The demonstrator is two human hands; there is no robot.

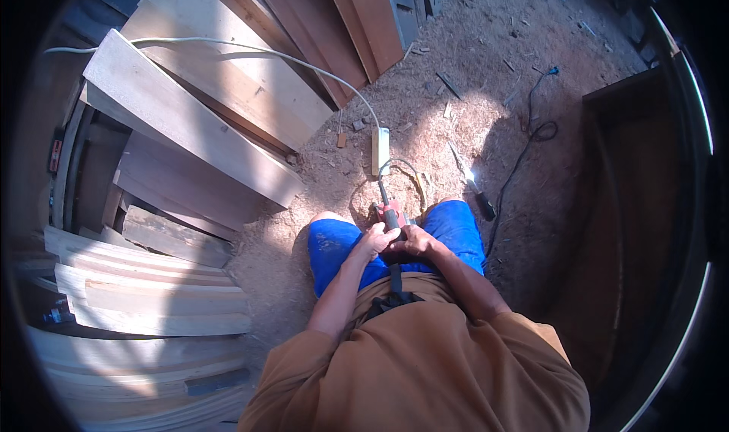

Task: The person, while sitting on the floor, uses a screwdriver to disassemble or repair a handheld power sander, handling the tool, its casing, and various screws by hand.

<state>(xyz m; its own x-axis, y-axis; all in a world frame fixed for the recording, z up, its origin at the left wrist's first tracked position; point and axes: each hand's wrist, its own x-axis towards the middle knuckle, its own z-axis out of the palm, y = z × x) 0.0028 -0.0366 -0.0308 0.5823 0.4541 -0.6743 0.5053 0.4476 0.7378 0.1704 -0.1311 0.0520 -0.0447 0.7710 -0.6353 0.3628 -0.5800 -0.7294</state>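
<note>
Between my knees is a red-and-black corded power tool (392, 219); its exact kind is too small to tell. My left hand (376, 240) is closed on its near left side. From the right, my right hand (416, 241) wraps round its near end, and the two hands almost meet. The fingers partly cover the tool's body. A dark cord rises from its far end toward a white power strip (380, 151) on the ground just ahead. Right of my right knee lies a long tool with a black handle (486, 205) and a bright, glaring blade.
Long wooden boards (194, 117) lean and pile up on the left, with more stacked planks (152, 299) nearer me. A white cable crosses them to the strip. A black cord (524, 151) trails over the shavings-strewn ground at right, beside a large dark box-like structure (638, 204).
</note>
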